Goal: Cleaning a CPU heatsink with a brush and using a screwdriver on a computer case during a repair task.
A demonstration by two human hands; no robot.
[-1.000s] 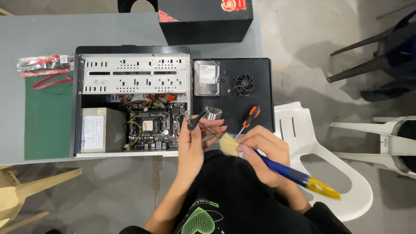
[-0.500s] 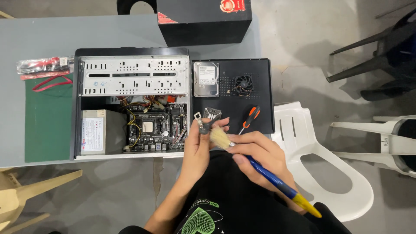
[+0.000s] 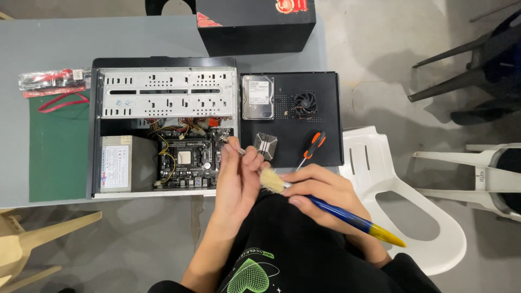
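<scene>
Left hand (image 3: 236,176) pinches small metal part (image 3: 239,150) at open grey computer case (image 3: 163,130) edge; right hand (image 3: 320,192) grips blue-and-yellow-handled brush (image 3: 331,209), bristles moved up against left fingers, dusting continues.

Bare forearms, black short-sleeved shirt with a green geometric heart-shaped print on the chest.

I am looking down at an open computer case (image 3: 163,127) lying on the grey tabletop (image 3: 49,43). My left hand (image 3: 236,176) is pinching a small part just beside the motherboard (image 3: 187,157), while my right hand (image 3: 320,192) is gripping a blue-and-yellow brush (image 3: 336,211), its bristles touching the left fingers. A hard drive (image 3: 258,96), a fan (image 3: 305,102) and an orange-handled screwdriver (image 3: 312,147) are resting on the black side panel (image 3: 325,119).
</scene>
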